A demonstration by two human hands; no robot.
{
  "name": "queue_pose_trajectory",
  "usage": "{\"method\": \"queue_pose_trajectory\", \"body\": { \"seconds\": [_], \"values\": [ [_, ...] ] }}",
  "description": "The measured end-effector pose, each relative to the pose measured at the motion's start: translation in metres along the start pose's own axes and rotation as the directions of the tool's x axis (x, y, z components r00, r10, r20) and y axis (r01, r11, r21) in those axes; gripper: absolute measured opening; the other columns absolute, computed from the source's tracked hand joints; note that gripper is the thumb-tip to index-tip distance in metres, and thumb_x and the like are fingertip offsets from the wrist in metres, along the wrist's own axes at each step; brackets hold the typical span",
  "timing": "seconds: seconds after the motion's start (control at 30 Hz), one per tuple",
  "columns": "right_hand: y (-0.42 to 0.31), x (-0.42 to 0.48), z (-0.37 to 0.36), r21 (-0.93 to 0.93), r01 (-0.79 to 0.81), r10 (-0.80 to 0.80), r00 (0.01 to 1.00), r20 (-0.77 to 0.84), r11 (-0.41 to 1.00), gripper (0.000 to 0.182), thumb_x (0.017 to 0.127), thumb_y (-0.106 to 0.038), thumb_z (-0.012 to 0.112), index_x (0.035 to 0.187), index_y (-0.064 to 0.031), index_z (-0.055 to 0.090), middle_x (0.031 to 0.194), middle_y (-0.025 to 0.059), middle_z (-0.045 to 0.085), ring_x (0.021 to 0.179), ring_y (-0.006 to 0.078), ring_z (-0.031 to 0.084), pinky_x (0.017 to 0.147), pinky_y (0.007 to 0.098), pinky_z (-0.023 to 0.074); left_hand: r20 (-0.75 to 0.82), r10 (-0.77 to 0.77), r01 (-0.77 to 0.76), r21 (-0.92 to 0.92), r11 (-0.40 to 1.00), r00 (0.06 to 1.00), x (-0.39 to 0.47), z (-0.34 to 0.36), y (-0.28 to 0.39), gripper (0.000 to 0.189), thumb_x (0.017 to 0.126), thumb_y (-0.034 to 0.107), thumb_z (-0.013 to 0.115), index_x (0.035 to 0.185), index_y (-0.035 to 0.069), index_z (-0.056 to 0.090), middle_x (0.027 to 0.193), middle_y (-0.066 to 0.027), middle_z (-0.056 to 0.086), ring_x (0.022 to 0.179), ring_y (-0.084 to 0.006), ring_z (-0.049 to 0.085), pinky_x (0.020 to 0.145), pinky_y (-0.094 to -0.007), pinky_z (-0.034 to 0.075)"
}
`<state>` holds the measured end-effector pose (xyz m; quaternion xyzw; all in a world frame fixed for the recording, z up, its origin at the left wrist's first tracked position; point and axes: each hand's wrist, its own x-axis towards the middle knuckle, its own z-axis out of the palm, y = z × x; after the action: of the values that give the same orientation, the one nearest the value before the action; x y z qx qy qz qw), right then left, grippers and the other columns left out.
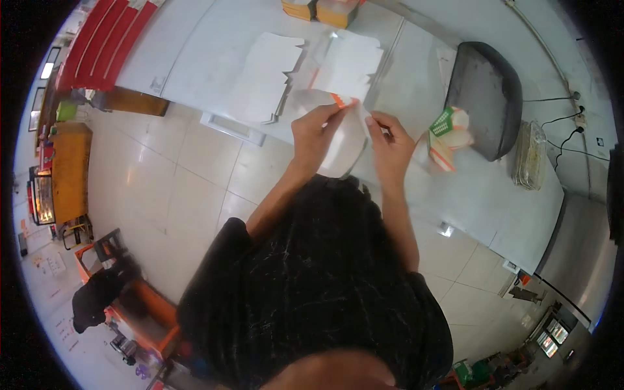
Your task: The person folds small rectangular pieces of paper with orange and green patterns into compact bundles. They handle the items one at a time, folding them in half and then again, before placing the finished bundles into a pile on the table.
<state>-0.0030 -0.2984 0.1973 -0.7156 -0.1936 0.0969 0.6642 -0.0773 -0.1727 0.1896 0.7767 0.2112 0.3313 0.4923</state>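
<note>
A white paperboard food-box blank (343, 146) with orange-printed edges is between my hands, partly bent up. My left hand (314, 134) pinches its orange-edged flap. Across from it, my right hand (394, 146) grips a white flap between thumb and fingers. Just beyond my hands, more white blank (348, 63) lies over the table; I cannot tell whether it is joined to the held piece. To the left lies a stack of flat white blanks (268, 73) with notched edges. Right of my right hand sit printed green, orange and white paperboard pieces (448, 139), blurred.
A dark grey rounded panel (482, 97) stands on the white tabletop (434, 195) at right, near a plastic-wrapped bundle (530, 156). Yellow-sided cartons (336, 12) sit at the far edge. Long red packs (107, 41) lie at far left. Wall cables (560, 97) hang right.
</note>
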Motion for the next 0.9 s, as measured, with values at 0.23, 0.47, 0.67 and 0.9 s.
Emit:
{"method": "queue_pose_trajectory", "body": {
  "seconds": [0.23, 0.47, 0.67, 0.9],
  "values": [
    [-0.011, 0.004, 0.007, -0.056, 0.062, -0.064, 0.997, -0.034, 0.997, 0.011, 0.087, -0.006, 0.069, 0.098, -0.0037, 0.071, 0.102, 0.0046, 0.067, 0.081, 0.0067, 0.062, 0.055, 0.0189, 0.0454, 0.171, 0.006, 0.026, -0.184, 0.983, 0.985, 0.004, 0.002, -0.010, 0.017, 0.087, 0.002, 0.067, 0.103, -0.001, 0.071, 0.092, -0.0106, 0.072, 0.079, -0.0128, 0.066, 0.071, -0.0257, 0.052],
    [-0.019, 0.005, 0.007, -0.165, 0.125, -0.126, 0.992, 0.009, 0.978, 0.012, 0.087, -0.006, 0.069, 0.098, -0.0053, 0.073, 0.100, 0.0057, 0.068, 0.082, 0.0097, 0.064, 0.056, 0.0209, 0.0468, 0.187, 0.016, 0.037, -0.273, 0.961, 0.982, 0.005, -0.001, -0.026, 0.016, 0.086, 0.004, 0.068, 0.100, -0.001, 0.072, 0.092, -0.0091, 0.072, 0.080, -0.0119, 0.065, 0.075, -0.0254, 0.051],
    [-0.011, 0.003, 0.010, -0.211, 0.244, -0.247, 0.969, 0.009, 0.947, 0.013, 0.083, -0.004, 0.071, 0.096, -0.0032, 0.073, 0.098, 0.0072, 0.069, 0.085, 0.0178, 0.066, 0.070, 0.0281, 0.0503, 0.218, -0.107, 0.180, -0.351, 0.919, 0.970, 0.002, -0.003, -0.021, 0.014, 0.084, 0.001, 0.069, 0.097, -0.004, 0.072, 0.089, -0.0065, 0.073, 0.082, -0.0112, 0.066, 0.075, -0.0244, 0.052],
    [0.000, -0.006, 0.016, -0.319, 0.399, -0.416, 0.909, 0.016, 0.860, 0.023, 0.080, 0.001, 0.069, 0.102, -0.0052, 0.073, 0.111, 0.0080, 0.067, 0.098, 0.0239, 0.064, 0.086, 0.0338, 0.0476, 0.245, -0.219, 0.314, -0.473, 0.823, 0.944, -0.005, 0.005, -0.023, 0.020, 0.090, 0.003, 0.064, 0.107, -0.004, 0.070, 0.098, -0.0072, 0.071, 0.088, -0.0113, 0.065, 0.080, -0.0259, 0.053]
  ]
}}
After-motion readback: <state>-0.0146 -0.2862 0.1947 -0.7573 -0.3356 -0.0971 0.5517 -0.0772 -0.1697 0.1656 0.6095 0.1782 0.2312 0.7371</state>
